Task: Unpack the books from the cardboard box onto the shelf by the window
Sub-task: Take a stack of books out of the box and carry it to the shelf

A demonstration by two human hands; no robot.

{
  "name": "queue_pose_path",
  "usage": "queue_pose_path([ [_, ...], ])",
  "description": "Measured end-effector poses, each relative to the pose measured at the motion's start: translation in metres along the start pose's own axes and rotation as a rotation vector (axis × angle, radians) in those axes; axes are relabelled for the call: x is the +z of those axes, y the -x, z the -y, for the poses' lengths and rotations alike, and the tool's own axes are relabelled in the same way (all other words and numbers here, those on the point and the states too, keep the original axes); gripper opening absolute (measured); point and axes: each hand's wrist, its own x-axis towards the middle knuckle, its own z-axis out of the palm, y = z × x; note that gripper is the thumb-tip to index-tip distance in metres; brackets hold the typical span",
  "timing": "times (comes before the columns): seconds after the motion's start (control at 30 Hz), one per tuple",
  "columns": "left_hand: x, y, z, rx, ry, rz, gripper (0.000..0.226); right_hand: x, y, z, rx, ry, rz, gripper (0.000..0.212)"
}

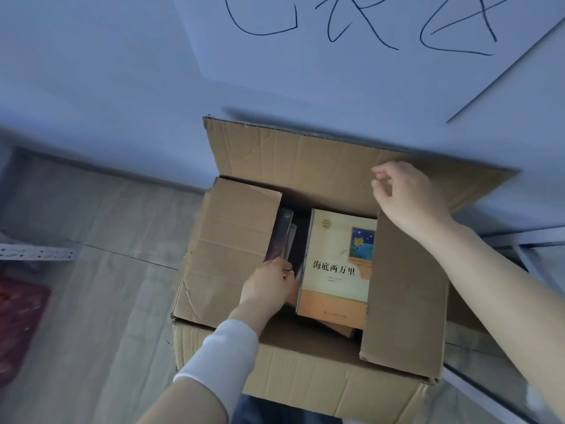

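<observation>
On the wood-pattern floor (101,301), close against a pale wall (122,87), stands the cardboard box (305,371) with its flaps open. The left hand (269,289) reaches down into the gap between the left flap (232,249) and a cream-and-orange book (336,264) that lies cover-up on top of the stack; its fingers (282,264) are curled and appear to be pinching the lower corner of a dark book (281,237) standing on edge against the box's left side. The right hand (409,200) hovers above the far flap (305,166), touching nothing that I can see, fingers loosely bent with thumb and forefinger near each other.

The likeliest trouble, to my mind, is the grip itself: a corner pinch on an upright book wedged in a narrow slot may slip, or bend the cover, as it is drawn up. The left flap leans inward over that slot and could snag the book or the sleeve (226,353). The right flap (406,295) also folds in over part of the cream book, so lifting that one would first call for the flap to be pushed back.

Inside, at least one more pale book stands beside the dark one, and edges of others show beneath the cream book; how many lie deeper I cannot tell. No shelf by a window is clearly in view, only metal framing (519,240) at the right edge.
</observation>
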Motion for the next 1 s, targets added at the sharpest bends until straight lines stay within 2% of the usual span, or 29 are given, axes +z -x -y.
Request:
queue_pose_path([
  [0.33,-0.015,0.002,0.006,-0.060,0.100,0.028,0.035,0.020,0.015,0.001,-0.015,0.016,0.066,0.035],
  [0.67,-0.115,0.071,0.039,-0.024,0.201,-0.289,0.033,0.044,0.066,0.031,0.117,0.006,0.174,0.033],
  [0.77,-0.131,0.070,0.050,-0.063,0.083,-0.373,0.034,0.061,0.084,0.041,0.174,-0.078,0.234,0.034],
  [0.87,-0.133,0.059,0.056,-0.108,-0.096,-0.377,0.037,0.084,0.097,0.043,0.225,-0.096,0.288,0.035],
  [1.0,-0.118,0.036,0.055,-0.033,-0.188,-0.333,0.037,0.113,0.105,0.041,0.298,-0.111,0.332,0.035],
])
